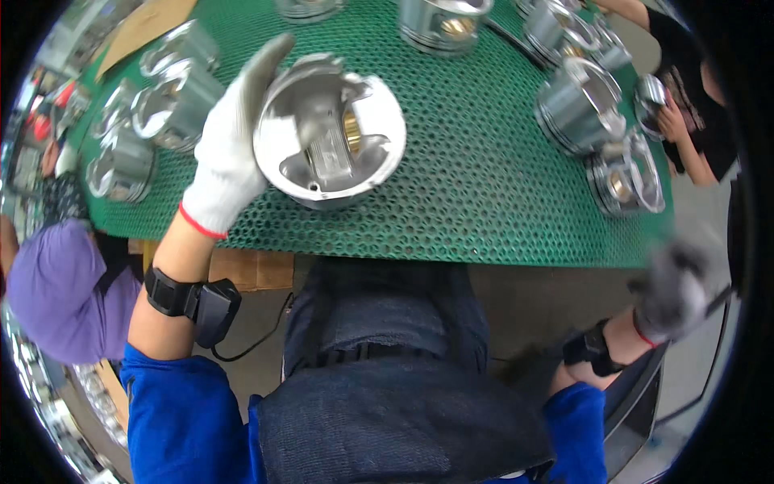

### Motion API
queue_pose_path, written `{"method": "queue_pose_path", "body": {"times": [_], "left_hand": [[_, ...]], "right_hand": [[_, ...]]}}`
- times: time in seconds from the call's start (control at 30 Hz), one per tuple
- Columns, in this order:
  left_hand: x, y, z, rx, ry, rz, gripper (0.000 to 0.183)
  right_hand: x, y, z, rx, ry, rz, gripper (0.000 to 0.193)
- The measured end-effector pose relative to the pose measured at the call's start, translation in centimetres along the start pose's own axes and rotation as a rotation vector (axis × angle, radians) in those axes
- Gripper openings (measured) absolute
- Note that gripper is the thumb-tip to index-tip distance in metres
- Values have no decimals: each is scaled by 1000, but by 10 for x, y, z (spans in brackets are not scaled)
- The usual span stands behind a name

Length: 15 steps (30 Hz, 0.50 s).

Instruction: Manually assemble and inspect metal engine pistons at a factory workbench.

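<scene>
One big green perforated mat (484,185) covers the worktop, and everything that matters sits relative to the piston (330,129) I have tipped up near its front edge. That piston is a bright metal casting, skirt open toward me, so I look straight into its hollow underside with the pin bosses and a brass-coloured spot inside. Its axis points up at my face rather than lying flat, with the crown turned away toward the mat.

Left of the piston, my left hand (230,153) is in a white knit glove with a red cuff. This grip is wrapped on the piston's left rim, fingers stretched up along the edge and thumb hidden behind the metal, so the piston is grasped from its side. My forearm rises from the lower left, bare between a blue sleeve and a black wrist strap (193,302) with a cable.

Far to the lower right of the piston, off the mat and below its edge, my right hand (673,290) hangs blurred in a grey glove; I cannot tell whether that grip is clenched or loose, and it seems to carry nothing. The left hand is plainly the nearer one.

Beyond the piston, more pistons stand in a left cluster (153,113) and a right cluster (588,105). Another person's hand (669,121) touches one at the far right.
</scene>
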<state>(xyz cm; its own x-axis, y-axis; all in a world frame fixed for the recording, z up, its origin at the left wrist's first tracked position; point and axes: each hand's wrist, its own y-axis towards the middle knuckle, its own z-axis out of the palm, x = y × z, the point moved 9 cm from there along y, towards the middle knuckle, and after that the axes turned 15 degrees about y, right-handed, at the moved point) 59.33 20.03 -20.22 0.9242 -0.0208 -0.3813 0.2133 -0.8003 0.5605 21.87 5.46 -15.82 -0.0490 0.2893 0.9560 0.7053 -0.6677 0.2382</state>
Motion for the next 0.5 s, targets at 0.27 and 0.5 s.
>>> {"method": "queue_pose_path", "body": {"times": [0.27, 0.5], "left_hand": [[-49, -80, -37, 575, 206, -241, 72], [-81, -42, -57, 401, 344, 253, 50]], "right_hand": [[75, -102, -29, 1364, 1124, -801, 24], [81, -112, -2, 1468, 1046, -813, 26]]}}
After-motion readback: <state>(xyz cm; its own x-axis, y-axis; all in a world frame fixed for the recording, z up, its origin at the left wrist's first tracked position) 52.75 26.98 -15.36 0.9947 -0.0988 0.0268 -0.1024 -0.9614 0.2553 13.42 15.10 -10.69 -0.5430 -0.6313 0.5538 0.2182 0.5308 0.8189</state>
